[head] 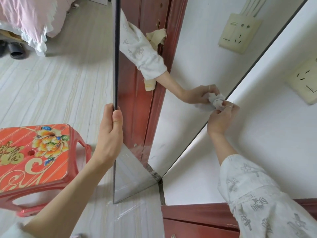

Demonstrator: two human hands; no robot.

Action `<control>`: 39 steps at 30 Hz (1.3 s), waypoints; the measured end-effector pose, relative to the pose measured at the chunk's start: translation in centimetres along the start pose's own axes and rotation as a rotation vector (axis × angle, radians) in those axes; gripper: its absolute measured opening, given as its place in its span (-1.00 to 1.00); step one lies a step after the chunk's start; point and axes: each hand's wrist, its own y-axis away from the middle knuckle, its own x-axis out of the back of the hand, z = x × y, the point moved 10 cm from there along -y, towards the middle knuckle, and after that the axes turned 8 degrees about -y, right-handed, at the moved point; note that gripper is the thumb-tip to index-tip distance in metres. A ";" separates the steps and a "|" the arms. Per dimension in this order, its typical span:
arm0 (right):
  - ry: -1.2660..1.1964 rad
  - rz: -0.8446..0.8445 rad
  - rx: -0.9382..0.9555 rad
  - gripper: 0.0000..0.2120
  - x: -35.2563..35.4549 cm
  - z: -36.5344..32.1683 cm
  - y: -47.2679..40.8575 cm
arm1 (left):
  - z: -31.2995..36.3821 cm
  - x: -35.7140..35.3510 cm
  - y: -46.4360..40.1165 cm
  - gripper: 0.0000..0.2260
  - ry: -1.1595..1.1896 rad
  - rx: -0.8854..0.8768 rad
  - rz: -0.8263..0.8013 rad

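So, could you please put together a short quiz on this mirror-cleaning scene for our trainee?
1. True or false: the left hand grips the edge of the mirror.
2. The right hand holds: A) a sponge, B) a crumpled white cloth, C) a spray bottle?
3. Fill in: the stool near the left hand is mostly ___.
Key: 1 true; 2 B; 3 red.

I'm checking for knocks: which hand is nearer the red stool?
Left. The left hand grips the mirror edge just right of the red stool; the right hand holds a cloth at the mirror's far edge.
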 end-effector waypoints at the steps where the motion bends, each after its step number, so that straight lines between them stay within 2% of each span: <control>1: -0.006 -0.010 -0.015 -0.66 -0.4 0.7 0.7 | 0.0 -0.1 -0.1 -0.76 0.004 -0.004 -0.005; 10: 0.016 -0.023 -0.110 -0.65 -2.3 4.7 4.5 | 0.2 -0.1 -0.1 -0.76 0.032 -0.034 0.048; 19: 0.056 -0.202 -0.225 -0.68 -6.0 9.8 9.7 | 0.2 0.0 0.0 -0.75 0.017 -0.066 0.066; 21: 0.063 -0.325 -0.262 -0.69 -7.0 10.7 10.8 | 0.1 0.0 0.0 -0.75 0.017 -0.065 0.068; 24: 0.165 -0.667 -0.332 -0.70 -8.3 11.9 12.6 | 0.3 -0.1 0.2 -0.75 0.016 -0.065 0.069; 25: 0.195 -0.722 -0.355 -0.73 -8.3 12.6 12.8 | 0.3 -0.1 0.2 -0.75 0.016 -0.065 0.069; 26: 0.207 -0.683 -0.384 -0.76 -7.2 12.6 12.2 | 0.4 -0.1 0.3 -0.75 0.020 -0.063 0.068; 28: 0.172 -0.470 -0.473 -0.80 -4.4 12.7 10.1 | 0.4 -0.1 0.3 -0.74 0.022 -0.056 0.065; 29: 0.152 -0.336 -0.483 -0.75 -2.8 12.3 8.7 | 0.4 -0.1 0.3 -0.74 0.021 -0.055 0.065; 31: 0.142 -0.197 -0.420 -0.70 -1.1 10.3 6.2 | 0.3 -0.1 0.3 -0.74 0.017 -0.057 0.066; 35: -0.024 -0.203 -0.350 -0.63 -3.1 7.4 5.1 | 0.0 -0.2 0.2 -0.75 0.028 -0.061 0.070; 37: -0.031 -0.203 -0.371 -0.61 -4.1 7.3 7.2 | -0.1 -0.3 0.2 -0.76 0.031 -0.058 0.073; 39: -0.051 -0.278 -0.407 -0.63 -5.3 7.8 10.7 | -0.1 -0.3 0.2 -0.76 0.022 -0.057 0.071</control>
